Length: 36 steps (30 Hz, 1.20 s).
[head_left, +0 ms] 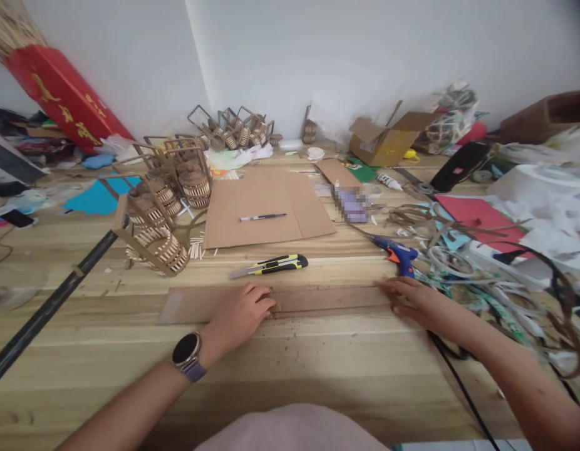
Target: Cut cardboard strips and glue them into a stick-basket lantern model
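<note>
A long, folded cardboard strip (pixel 330 299) lies across the wooden table in front of me. My left hand (pixel 245 310) rests on it left of its middle, fingers curled together and pressed on the cardboard; a watch is on that wrist. At the strip's right end, my right hand (pixel 412 300) grips the edge between thumb and fingers. Just beyond the strip is a yellow and black utility knife (pixel 280 264), its blade pointing left. Farther back, a pen (pixel 262 217) lies on a flat cardboard sheet (pixel 271 191).
Small woven baskets (pixel 196 186) stand at the back left, near a dark pole (pixel 50 307) slanting in from the left. A blue glue gun (pixel 401 254) lies beyond my right hand. Tangled cords and strips (pixel 497 294) cover the right side. An open box (pixel 384 141) sits behind.
</note>
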Each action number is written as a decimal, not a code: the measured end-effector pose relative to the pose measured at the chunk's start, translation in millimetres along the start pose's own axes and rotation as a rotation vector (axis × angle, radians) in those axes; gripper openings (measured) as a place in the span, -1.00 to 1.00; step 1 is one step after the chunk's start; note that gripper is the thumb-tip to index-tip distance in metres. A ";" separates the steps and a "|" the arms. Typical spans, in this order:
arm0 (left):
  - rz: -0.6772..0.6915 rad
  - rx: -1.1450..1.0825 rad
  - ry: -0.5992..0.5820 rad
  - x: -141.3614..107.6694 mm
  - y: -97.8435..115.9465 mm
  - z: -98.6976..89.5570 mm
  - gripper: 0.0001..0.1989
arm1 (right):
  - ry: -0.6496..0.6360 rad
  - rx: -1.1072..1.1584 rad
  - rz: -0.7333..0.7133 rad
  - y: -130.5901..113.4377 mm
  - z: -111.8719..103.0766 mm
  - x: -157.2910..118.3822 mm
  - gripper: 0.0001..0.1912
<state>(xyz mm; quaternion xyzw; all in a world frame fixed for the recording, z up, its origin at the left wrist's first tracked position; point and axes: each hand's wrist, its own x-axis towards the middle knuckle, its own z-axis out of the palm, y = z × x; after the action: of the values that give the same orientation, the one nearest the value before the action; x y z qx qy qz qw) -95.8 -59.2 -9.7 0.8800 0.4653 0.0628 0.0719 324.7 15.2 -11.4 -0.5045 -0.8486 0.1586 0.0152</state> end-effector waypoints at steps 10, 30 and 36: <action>0.010 0.014 -0.016 11.4 10.4 0.0 -0.79 | 0.021 0.003 -0.005 -10.9 -4.2 0.4 -0.49; 0.081 0.051 0.143 2.2 -11.6 32.7 -0.64 | 0.128 0.010 -0.056 6.2 9.6 6.6 -0.54; 0.077 0.002 0.103 6.5 -12.6 22.2 -0.64 | 0.119 0.031 -0.023 11.4 10.1 10.6 -0.54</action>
<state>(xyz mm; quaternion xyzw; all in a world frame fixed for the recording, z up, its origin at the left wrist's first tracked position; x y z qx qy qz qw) -98.4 -48.3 -33.5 0.8929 0.4343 0.1103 0.0442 327.3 26.7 -25.6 -0.5029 -0.8494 0.1413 0.0750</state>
